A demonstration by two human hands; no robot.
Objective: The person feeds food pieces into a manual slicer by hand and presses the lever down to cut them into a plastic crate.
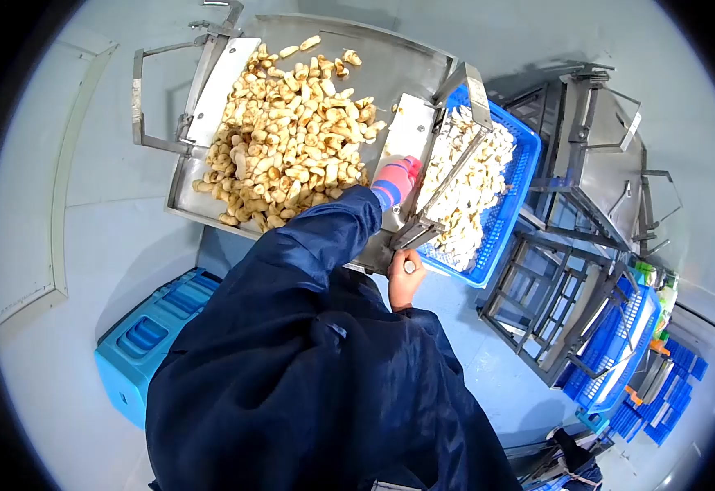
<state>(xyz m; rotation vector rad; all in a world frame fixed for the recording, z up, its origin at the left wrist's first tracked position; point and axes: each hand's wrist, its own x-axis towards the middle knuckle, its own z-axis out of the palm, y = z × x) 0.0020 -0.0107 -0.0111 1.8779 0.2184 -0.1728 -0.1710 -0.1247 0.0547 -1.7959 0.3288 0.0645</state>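
Note:
My left hand (396, 182), in a pink and blue glove, rests on a white cutting board (409, 129) beside a long hinged cutter blade (455, 177). Its fingers look closed, but what they hold is hidden. My bare right hand (406, 285) is wrapped around the cutter's handle (409, 266) at the near end; the handle's pale round tip shows. Left of the board, a heap of stubby, yellowish-brown mushrooms (292, 139) lies on a metal table (374, 57). Past the blade, a blue basket (523, 168) holds many pale cut pieces (476, 155).
Another white board with a metal cutter frame (153, 98) is fixed at the table's left side. A turquoise box (140, 335) stands on the floor at left. Metal racks (529, 303) and a second blue basket (619, 352) are at right, with stacked blue crates (668, 393) beyond.

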